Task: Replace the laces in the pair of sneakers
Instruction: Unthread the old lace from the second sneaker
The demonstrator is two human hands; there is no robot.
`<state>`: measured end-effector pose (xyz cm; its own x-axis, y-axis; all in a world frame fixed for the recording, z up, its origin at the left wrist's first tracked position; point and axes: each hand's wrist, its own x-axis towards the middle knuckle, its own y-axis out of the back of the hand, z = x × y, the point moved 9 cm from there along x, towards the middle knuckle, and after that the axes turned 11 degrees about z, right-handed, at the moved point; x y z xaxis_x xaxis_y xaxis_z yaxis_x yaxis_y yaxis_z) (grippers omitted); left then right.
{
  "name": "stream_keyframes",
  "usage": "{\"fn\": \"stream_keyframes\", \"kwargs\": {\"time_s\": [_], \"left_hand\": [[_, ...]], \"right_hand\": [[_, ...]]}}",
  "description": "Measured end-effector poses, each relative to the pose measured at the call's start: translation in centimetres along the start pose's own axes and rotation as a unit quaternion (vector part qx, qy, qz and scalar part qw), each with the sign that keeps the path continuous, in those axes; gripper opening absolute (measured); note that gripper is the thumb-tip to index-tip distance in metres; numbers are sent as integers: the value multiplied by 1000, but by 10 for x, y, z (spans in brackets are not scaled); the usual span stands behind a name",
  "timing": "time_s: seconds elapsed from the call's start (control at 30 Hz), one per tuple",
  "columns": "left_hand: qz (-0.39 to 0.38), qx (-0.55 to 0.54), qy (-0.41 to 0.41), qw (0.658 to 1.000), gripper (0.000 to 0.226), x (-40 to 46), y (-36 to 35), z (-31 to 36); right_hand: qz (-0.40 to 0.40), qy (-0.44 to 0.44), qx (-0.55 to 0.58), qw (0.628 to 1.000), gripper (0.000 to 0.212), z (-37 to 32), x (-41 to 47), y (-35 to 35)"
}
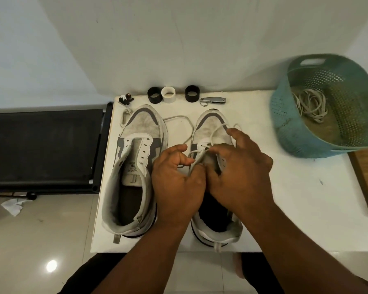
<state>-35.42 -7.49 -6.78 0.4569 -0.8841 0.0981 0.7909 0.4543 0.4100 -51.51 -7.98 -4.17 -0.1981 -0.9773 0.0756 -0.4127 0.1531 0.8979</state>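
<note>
White table (295, 209) is the landmark; everything below is placed relative to it.

Black mesh panel (40, 145) butts against the table's left edge, lower than the top. Teal perforated basket (319, 132) sits tilted on the table's far right corner, with a bundle of loose laces (310, 105) inside.

Two grey-white sneakers stand side by side mid-table, toes toward the wall. Left sneaker (134, 166): no lace in it, eyelets bare, tongue pulled up. Right sneaker (212, 132): partly hidden by both hands, a white lace (179, 118) through the eyelets nearest the toe, its slack looping onto the table between the two shoes and over the toe.

Right hand (240, 172) rests over the right sneaker's eyelet row, fingers curled and pinching the lace near the tongue. Left hand (176, 177) is just beside it, touching it, fingers curled round a strand of the same lace.

Along the table's far edge, left to right: small dark bits (125, 98) (too small to identify), black ring (154, 95), white ring (168, 94), black ring (192, 93), metal clipper (214, 100). A short lace piece (124, 116) lies by the left sneaker's toe.
</note>
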Motion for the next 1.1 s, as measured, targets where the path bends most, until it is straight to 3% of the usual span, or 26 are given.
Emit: {"fn": "stream_keyframes", "kwargs": {"time_s": [0.1,0.23,0.4,0.53,0.67,0.73,0.9,1.0,1.1], "left_hand": [[-2,-4,-5,1000,9,0,-1,0],[-3,-30,-7,1000,8,1,-2,0],[-27,-48,-23,998,8,2,-4,2],[-81,-45,-35,995,32,0,-10,8],[-130,-55,3,990,10,0,-23,6],[-136,-42,10,990,9,-1,-28,1],[-135,-27,7,990,19,-1,-34,-3],[-128,-17,-14,992,19,-2,-32,0],[-120,0,-65,991,17,-2,-30,9]], "right_hand": [[-14,-24,37,999,33,11,6,-3],[31,-90,142,985,20,30,14,5],[19,-151,185,971,24,51,21,3],[6,-120,163,979,29,47,21,0],[22,-65,123,990,32,37,19,-1],[20,-41,126,991,35,28,17,-2],[20,2,93,995,9,23,16,-10],[58,-72,159,983,13,46,23,-5],[68,-156,153,974,11,79,31,-2]]}}
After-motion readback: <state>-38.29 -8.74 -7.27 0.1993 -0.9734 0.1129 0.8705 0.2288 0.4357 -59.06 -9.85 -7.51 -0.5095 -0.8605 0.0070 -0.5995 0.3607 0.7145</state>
